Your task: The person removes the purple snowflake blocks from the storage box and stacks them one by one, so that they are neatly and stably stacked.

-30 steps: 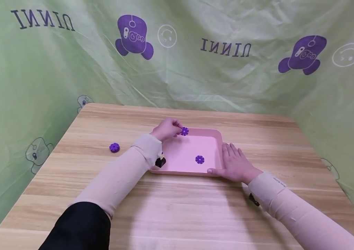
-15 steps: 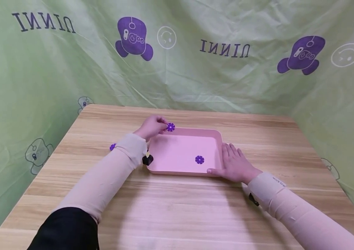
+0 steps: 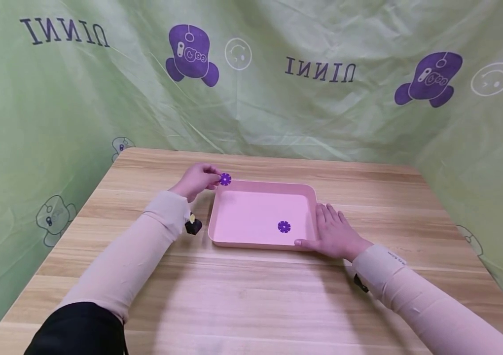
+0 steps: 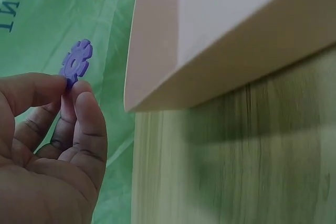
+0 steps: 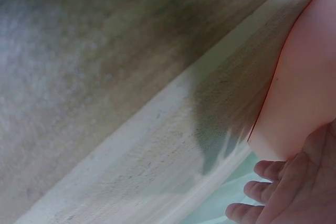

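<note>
My left hand (image 3: 197,181) pinches a purple notched plastic disc (image 3: 225,179) above the tray's far left corner. In the left wrist view the disc (image 4: 79,60) stands on edge between thumb and fingertips, apart from the tray wall (image 4: 152,51). A second purple notched disc (image 3: 284,227) lies flat in the pink tray (image 3: 247,212), toward its front right. Against the tray's right side rests my right hand (image 3: 339,234), fingers straight and thumb over the front corner. The right wrist view has those fingers (image 5: 270,170) touching the tray's outer wall (image 5: 302,93).
The tray stands on a wood-grain table (image 3: 251,296). Behind and beside the table hangs a green printed curtain (image 3: 251,113). A small black piece (image 3: 193,226) sits at the left wrist, near the tray's left edge.
My left hand has moved left with the disc, from over the tray's back edge to its far left corner. Purple discs on the table at left are now hidden behind the left arm.
</note>
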The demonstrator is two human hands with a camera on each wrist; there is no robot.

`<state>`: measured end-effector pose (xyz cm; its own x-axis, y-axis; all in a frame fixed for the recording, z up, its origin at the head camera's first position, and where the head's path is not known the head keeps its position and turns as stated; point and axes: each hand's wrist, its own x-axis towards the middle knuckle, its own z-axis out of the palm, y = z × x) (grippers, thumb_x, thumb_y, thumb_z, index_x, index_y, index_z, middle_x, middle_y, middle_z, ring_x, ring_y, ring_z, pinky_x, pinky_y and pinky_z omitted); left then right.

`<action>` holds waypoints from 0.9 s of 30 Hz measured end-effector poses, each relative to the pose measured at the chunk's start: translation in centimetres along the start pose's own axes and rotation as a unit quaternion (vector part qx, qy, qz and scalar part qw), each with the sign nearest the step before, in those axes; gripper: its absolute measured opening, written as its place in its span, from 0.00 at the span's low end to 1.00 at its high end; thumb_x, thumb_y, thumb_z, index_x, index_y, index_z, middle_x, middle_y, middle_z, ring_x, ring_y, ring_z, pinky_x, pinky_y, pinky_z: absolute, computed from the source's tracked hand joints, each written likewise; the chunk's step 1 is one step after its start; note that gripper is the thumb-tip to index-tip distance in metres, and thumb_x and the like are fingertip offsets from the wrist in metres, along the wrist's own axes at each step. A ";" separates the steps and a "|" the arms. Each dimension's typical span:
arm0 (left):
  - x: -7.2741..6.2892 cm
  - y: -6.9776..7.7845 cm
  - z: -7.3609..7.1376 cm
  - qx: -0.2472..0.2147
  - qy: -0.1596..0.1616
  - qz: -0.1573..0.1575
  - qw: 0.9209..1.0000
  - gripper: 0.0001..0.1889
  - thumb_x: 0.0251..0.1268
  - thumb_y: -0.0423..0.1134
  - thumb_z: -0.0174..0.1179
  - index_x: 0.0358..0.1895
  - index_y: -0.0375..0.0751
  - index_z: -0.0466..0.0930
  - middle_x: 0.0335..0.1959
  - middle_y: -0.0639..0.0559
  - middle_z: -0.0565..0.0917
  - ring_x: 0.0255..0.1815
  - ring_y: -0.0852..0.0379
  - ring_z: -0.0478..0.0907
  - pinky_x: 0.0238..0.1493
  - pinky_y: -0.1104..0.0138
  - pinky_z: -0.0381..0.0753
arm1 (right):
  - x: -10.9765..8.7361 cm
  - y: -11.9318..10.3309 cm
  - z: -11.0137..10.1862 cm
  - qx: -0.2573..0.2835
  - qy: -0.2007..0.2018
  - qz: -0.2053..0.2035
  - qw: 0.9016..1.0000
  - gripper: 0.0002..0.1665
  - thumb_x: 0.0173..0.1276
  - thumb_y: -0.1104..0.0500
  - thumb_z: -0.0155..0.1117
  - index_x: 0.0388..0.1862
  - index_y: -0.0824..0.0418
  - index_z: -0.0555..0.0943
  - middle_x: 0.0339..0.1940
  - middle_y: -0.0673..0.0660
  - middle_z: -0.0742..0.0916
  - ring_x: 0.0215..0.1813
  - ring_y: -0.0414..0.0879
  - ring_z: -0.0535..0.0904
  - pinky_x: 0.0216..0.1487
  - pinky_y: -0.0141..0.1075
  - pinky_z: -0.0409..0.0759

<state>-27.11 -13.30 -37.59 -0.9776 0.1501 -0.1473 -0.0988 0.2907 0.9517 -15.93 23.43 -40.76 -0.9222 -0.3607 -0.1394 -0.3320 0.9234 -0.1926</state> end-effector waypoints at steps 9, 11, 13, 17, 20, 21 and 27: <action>-0.8 -1.2 -2.7 -0.001 0.009 0.001 1.000 0.09 0.75 0.26 0.54 0.53 0.24 0.75 0.40 0.46 0.80 0.38 0.59 0.79 0.52 0.60 0.85 | 0.0 0.0 0.0 0.001 -0.002 -0.002 1.000 0.71 0.68 0.25 0.58 0.78 0.83 0.48 0.79 0.80 0.57 0.80 0.75 0.48 0.77 0.68 0.48; -0.9 -1.3 -3.1 -0.002 0.011 0.001 1.000 0.09 0.76 0.26 0.54 0.52 0.24 0.75 0.40 0.46 0.81 0.38 0.59 0.79 0.53 0.60 0.85 | 0.0 0.0 0.1 0.001 0.000 -0.003 1.000 0.71 0.68 0.25 0.59 0.78 0.83 0.48 0.79 0.80 0.57 0.80 0.75 0.48 0.77 0.68 0.48; -1.1 -1.4 -3.5 0.000 0.011 0.000 1.000 0.09 0.76 0.26 0.54 0.53 0.24 0.75 0.41 0.46 0.81 0.39 0.58 0.80 0.53 0.60 0.85 | 0.0 0.1 0.1 0.002 -0.001 -0.002 1.000 0.71 0.68 0.25 0.59 0.78 0.83 0.48 0.79 0.80 0.57 0.80 0.75 0.48 0.77 0.68 0.48; -1.6 -1.6 -4.1 -0.002 0.012 -0.005 1.000 0.09 0.76 0.26 0.54 0.53 0.24 0.75 0.42 0.46 0.82 0.41 0.56 0.81 0.52 0.62 0.86 | 0.1 0.1 0.1 0.005 -0.001 0.001 1.000 0.71 0.67 0.24 0.58 0.78 0.83 0.47 0.79 0.79 0.56 0.80 0.75 0.47 0.77 0.67 0.47; -2.1 -1.8 -4.6 -0.001 0.012 -0.009 1.000 0.10 0.77 0.26 0.54 0.55 0.23 0.75 0.43 0.46 0.82 0.41 0.57 0.81 0.51 0.64 0.86 | 0.1 0.1 0.1 0.007 -0.002 0.005 1.000 0.72 0.67 0.23 0.58 0.78 0.82 0.47 0.79 0.79 0.56 0.80 0.75 0.47 0.77 0.67 0.47; -2.2 -1.8 -4.8 -0.001 0.013 -0.010 1.000 0.10 0.77 0.26 0.54 0.55 0.23 0.74 0.43 0.46 0.82 0.41 0.57 0.81 0.51 0.64 0.86 | 0.1 0.1 0.1 0.008 -0.003 0.006 1.000 0.73 0.66 0.23 0.58 0.78 0.82 0.47 0.80 0.79 0.56 0.80 0.75 0.47 0.77 0.67 0.47; -2.7 -2.2 -6.1 0.009 0.014 -0.015 1.000 0.11 0.78 0.28 0.53 0.56 0.23 0.73 0.41 0.49 0.82 0.39 0.61 0.81 0.49 0.67 0.86 | 0.1 0.1 0.0 0.012 -0.006 0.010 1.000 0.73 0.66 0.23 0.58 0.78 0.82 0.46 0.80 0.79 0.55 0.80 0.74 0.46 0.78 0.67 0.46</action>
<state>-25.36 -20.06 -37.63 -0.9790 0.1149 -0.1687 -0.1258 0.3110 0.9421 -16.05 23.44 -40.83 -0.9262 -0.3437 -0.1551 -0.3086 0.9273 -0.2119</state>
